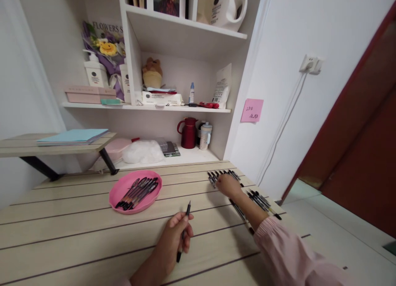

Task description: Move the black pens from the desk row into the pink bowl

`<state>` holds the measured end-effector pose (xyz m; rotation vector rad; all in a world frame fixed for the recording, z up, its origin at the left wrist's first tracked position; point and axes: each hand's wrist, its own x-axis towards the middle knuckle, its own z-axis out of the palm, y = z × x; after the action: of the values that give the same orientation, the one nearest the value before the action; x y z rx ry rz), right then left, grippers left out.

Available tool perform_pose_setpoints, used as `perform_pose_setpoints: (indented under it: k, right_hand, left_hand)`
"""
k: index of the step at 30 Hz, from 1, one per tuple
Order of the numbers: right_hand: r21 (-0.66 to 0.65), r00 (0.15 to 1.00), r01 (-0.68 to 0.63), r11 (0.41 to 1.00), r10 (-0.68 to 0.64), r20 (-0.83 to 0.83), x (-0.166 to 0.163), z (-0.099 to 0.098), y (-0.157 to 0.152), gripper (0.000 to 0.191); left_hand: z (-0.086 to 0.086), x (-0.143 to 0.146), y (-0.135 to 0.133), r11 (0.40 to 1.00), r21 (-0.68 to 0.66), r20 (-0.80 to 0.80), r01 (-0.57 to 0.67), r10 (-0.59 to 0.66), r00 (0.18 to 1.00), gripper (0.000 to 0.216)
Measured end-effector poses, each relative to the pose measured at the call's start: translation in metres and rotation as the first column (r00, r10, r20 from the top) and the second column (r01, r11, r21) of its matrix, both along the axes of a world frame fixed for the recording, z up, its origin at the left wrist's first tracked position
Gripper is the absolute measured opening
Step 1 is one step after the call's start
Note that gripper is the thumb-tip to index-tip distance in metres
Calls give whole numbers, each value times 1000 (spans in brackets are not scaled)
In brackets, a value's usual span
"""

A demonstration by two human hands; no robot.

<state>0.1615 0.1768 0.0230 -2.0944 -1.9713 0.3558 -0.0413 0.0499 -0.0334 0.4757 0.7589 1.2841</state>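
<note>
- Pink and shallow, the round plastic tray [119, 191] sat on the pale wooden slatted surface [62, 232] and already carried a bundle of black pens [137, 193], laid roughly side by side and slanting toward its near left rim.
- Left hand [173, 240] lay low in the middle of the view, its grip closed around a single black pen [184, 231]; the pen's tip pointed up and away, its lower end poking out below the fingers.
- Right hand [228, 185], in a pale pink sleeve [287, 257], stretched out to the far right of the surface and rested on a loose row of black pens [222, 174]; whether its fingers had closed on one could not be told.
- More of those loose pens [262, 201] trailed along the right edge of the surface, beside and partly under the forearm.
- Judging from this layout, the sorting looked partly done: one batch sat in the tray, one pen was in hand, and a good many lay outside the tray, well apart from it.
</note>
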Motion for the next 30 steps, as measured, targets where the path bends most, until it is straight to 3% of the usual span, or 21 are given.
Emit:
perform_pose_setpoints:
  k: [2,3,4,5,6,9,12,16,20,23,30]
  right_hand:
    - [-119,987,-140,983,129,-96,-18,-4,-26,14]
    - [-205,961,-245,948,209,-181,-28,-8,-41,12]
    - [-331,864,-451,829,313,-393,-38,-13,-56,12]
    - [-356,758,-584,729,333,-561,-48,-19,-71,13]
    - [-300,695,-618,727,327,-640,-57,-25,-84,12]
    - [-3,666,-514,858,397,-632,-78,-42,-112,5]
    - [133,698,-428,894,420,-580,-87,-53,-117,8]
    - [140,844,-328,934,356,-401,-74,-49,-88,13]
    - [142,994,-100,985,106,-35,-43,-38,-38,18]
    - [144,993,20,989,-36,111,-26,-39,-11,20]
    - [144,987,72,987,-91,131,-18,-54,6,21]
  left_hand:
    - [1,1,1,1000,5,55,-10,10,998,19]
    - [2,2,2,1000,6,82,-17,16,997,15]
    - [2,2,2,1000,6,109,-25,25,994,13]
    - [2,2,3,999,6,136,-36,35,990,12]
    - [2,2,4,999,6,160,-52,51,986,12]
    - [1,0,5,996,6,191,-87,84,978,13]
    - [1,-2,6,995,2,173,-96,94,980,15]
    - [2,-5,7,999,-22,154,-47,50,987,26]
    - [1,-5,6,1000,-2,90,4,-4,996,27]
    - [0,-5,5,999,32,55,13,-15,998,25]
    - [0,-5,6,998,42,41,36,-38,998,20]
